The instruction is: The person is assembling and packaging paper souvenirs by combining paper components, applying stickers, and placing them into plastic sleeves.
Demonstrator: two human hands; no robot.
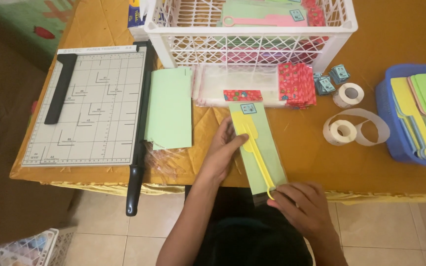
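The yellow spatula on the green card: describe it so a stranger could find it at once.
Start at the white basket at the table's far edge and come straight toward the near edge. Between the left hand and right hand lies a green card; the yellow spatula lies on it, the only spatula outside the baskets.

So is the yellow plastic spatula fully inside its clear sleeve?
Cannot tell. The yellow plastic spatula lies along the green backing card; the right hand covers its end.
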